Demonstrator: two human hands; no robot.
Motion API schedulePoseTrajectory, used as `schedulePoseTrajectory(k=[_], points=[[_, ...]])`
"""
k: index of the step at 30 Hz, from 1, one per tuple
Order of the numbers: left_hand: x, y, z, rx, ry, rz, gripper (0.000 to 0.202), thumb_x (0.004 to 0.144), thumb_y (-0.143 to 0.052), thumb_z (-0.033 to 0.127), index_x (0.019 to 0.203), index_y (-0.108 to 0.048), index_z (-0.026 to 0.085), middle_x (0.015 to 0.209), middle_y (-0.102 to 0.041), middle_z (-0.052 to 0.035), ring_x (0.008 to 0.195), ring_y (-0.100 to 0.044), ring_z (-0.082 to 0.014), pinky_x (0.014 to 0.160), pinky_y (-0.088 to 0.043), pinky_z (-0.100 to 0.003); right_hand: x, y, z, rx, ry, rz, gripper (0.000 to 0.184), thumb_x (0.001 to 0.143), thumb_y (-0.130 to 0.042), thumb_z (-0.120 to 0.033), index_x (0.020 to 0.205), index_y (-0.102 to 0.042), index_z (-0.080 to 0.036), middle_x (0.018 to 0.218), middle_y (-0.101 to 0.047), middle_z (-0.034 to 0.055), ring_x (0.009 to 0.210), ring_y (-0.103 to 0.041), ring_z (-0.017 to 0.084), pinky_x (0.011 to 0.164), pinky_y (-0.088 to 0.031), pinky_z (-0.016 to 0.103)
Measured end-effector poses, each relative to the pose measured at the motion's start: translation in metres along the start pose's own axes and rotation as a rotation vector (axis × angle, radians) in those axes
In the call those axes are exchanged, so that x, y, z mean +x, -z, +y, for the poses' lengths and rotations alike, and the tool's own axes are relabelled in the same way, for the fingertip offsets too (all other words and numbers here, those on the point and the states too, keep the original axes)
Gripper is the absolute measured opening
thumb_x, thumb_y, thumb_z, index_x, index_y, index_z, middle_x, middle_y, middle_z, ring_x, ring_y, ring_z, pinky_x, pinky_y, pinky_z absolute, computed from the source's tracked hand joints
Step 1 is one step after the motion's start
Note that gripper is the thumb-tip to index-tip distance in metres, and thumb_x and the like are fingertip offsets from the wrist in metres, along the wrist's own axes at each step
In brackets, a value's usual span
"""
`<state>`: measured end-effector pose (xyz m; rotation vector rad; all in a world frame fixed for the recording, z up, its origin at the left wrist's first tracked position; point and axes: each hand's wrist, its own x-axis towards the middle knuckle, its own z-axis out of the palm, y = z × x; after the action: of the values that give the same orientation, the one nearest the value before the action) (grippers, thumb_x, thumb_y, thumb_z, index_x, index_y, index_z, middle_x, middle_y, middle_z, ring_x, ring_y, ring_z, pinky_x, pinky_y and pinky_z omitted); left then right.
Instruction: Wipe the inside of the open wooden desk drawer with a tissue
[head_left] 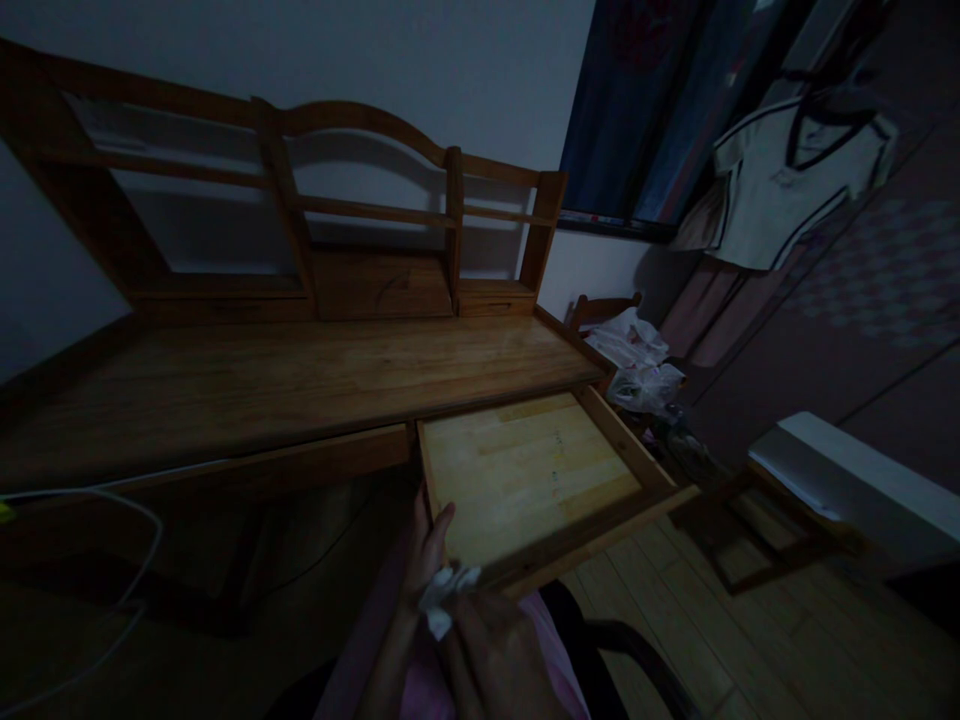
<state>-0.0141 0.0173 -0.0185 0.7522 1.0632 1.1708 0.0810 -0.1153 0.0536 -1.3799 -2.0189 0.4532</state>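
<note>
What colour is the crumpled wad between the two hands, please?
The crumpled wad looks white, as the head view shows.

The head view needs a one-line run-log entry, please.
drawer: pulled out of desk | left hand: at its left side | right hand: holding white tissue

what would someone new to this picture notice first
The pulled-out drawer, just right of centre, catches the eye first, its pale bottom bright in the dim room. Below it, the right hand holds a crumpled white tissue close to the left hand. At upper right hangs a white shirt with dark trim.
</note>
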Motion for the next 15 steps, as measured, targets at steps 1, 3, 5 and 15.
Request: schedulePoseTrajectory(k=[1,3,5,15], points=[[0.000,0.000,-0.001,-0.010,-0.004,-0.003,0.084,0.082,-0.071,0.052,0.152,-0.031,0.031,0.153,-0.048,-0.0112,0.134,-0.053,-0.0300,0.103,-0.050,-0.042,0.000,0.000,0.000,0.003,0.000,0.004,0.018,0.088,-0.045,-0.020,0.098,-0.059,-0.019,0.096,-0.071,0.0103,0.092,-0.066,0.024,0.084,-0.049,0.033],[0.001,0.000,-0.002,-0.013,-0.022,-0.002,0.084,0.082,-0.071,0.052,0.153,-0.031,0.031,0.152,-0.049,-0.0109,0.133,-0.054,-0.0296,0.103,-0.051,-0.041,0.000,-0.001,-0.001,-0.001,-0.008,0.001,0.019,0.088,-0.045,-0.019,0.099,-0.060,-0.019,0.096,-0.071,0.0100,0.092,-0.066,0.024,0.084,-0.050,0.033],[0.002,0.000,-0.004,0.003,-0.025,-0.005,0.084,0.082,-0.071,0.052,0.153,-0.031,0.030,0.152,-0.049,-0.0110,0.133,-0.054,-0.0299,0.102,-0.051,-0.041,0.001,-0.003,-0.001,-0.022,-0.010,-0.023,0.019,0.086,-0.047,-0.017,0.100,-0.060,-0.019,0.097,-0.071,0.0095,0.092,-0.066,0.024,0.084,-0.050,0.033],[0.004,0.003,-0.003,0.098,-0.015,0.012,0.084,0.082,-0.067,0.058,0.153,-0.030,0.030,0.150,-0.051,-0.0109,0.134,-0.052,-0.0315,0.107,-0.046,-0.045,0.011,-0.037,0.008,-0.111,0.142,-0.195,0.020,0.089,-0.050,-0.015,0.105,-0.062,-0.019,0.101,-0.074,0.0103,0.095,-0.067,0.024,0.088,-0.050,0.035]])
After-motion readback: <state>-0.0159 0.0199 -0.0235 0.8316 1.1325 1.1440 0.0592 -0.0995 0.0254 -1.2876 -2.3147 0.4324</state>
